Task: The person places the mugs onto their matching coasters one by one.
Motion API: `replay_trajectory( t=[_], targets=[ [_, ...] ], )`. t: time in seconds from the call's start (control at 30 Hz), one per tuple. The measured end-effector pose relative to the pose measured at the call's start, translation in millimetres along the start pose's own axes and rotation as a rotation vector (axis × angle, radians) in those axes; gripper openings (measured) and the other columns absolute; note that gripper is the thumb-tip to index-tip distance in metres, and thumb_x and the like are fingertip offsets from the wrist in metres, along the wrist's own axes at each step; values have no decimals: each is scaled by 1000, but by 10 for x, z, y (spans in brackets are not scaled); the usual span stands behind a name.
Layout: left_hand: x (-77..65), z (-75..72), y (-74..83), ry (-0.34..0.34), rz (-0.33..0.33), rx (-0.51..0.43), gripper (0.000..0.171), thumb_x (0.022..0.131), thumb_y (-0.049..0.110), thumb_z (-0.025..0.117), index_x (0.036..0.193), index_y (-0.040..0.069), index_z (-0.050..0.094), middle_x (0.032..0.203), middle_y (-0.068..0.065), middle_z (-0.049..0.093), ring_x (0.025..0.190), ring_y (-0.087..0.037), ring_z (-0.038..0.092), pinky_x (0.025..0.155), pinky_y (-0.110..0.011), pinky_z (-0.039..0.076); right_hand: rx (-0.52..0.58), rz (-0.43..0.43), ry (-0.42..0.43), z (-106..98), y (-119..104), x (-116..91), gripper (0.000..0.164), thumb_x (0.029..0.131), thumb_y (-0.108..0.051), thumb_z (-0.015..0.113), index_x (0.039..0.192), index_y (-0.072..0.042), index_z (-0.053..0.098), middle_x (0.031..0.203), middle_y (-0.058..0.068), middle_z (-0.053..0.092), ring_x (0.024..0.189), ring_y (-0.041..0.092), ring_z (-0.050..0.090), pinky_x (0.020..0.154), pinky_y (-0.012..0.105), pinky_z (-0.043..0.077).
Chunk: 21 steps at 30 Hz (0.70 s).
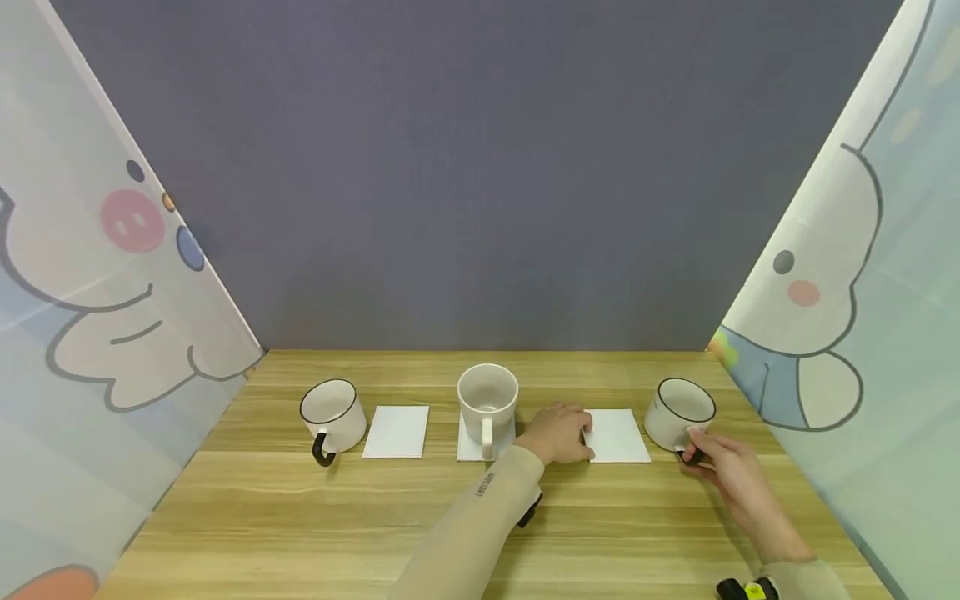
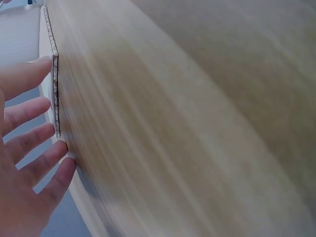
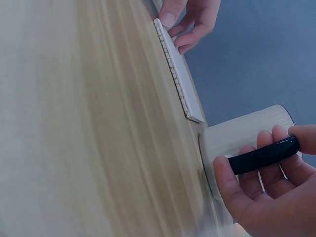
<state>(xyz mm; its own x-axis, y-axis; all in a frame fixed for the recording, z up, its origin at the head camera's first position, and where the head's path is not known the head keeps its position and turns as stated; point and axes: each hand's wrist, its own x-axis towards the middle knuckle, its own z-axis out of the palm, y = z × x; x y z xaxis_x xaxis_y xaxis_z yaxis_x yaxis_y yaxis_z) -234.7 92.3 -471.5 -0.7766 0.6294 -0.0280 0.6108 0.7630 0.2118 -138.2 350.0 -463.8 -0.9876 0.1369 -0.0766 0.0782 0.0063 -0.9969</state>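
Observation:
My left hand (image 1: 558, 433) spans the left side of a white square coaster (image 1: 617, 435), thumb at the near corner and fingers toward the far one. In the left wrist view the fingers (image 2: 29, 143) are spread and fairly straight beside the coaster's layered edge (image 2: 55, 94). To the right of that coaster stands a white mug (image 1: 678, 417) with a dark rim. My right hand (image 1: 727, 475) holds its black handle (image 3: 264, 158), the thumb on one end and the fingers behind it. The mug's base sits close to the coaster's right edge.
A plain white mug (image 1: 487, 400) stands on another coaster (image 1: 468, 450), left of my left hand. Farther left are a bare coaster (image 1: 396, 432) and a dark-rimmed mug (image 1: 333, 417) with a black handle. A grey wall (image 1: 480, 183) bounds the wooden table (image 1: 300, 525) behind.

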Motion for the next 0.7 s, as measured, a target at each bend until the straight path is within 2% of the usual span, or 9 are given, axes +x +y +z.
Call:
replay_trajectory(
  t=[0.1,0.33,0.7],
  targets=[
    [-4,7,-4,-4,-6,-3,31,80,49,71,105,31,64,119,17,55,108,-11,52,91,-31,45,-2,-18,5,21,0,-9,40,98,-26,55,92,13,62,80,4,59,79,16,61,74,34,56],
    [4,2,-5,-9,-4,-1,31,80,50,71,105,32,63,122,17,54,113,-11,50,93,-32,44,107,-42,33,55,-13,-48,33,97,-22,56,91,10,63,78,5,59,76,16,60,70,33,56],
    [-1,-11,4,-25,-22,-11,32,80,50,71,107,32,63,125,18,53,121,-14,47,97,-35,42,236,-120,71,149,-69,-113,29,96,-16,57,84,10,65,75,6,61,73,16,61,71,31,56]
  ],
)
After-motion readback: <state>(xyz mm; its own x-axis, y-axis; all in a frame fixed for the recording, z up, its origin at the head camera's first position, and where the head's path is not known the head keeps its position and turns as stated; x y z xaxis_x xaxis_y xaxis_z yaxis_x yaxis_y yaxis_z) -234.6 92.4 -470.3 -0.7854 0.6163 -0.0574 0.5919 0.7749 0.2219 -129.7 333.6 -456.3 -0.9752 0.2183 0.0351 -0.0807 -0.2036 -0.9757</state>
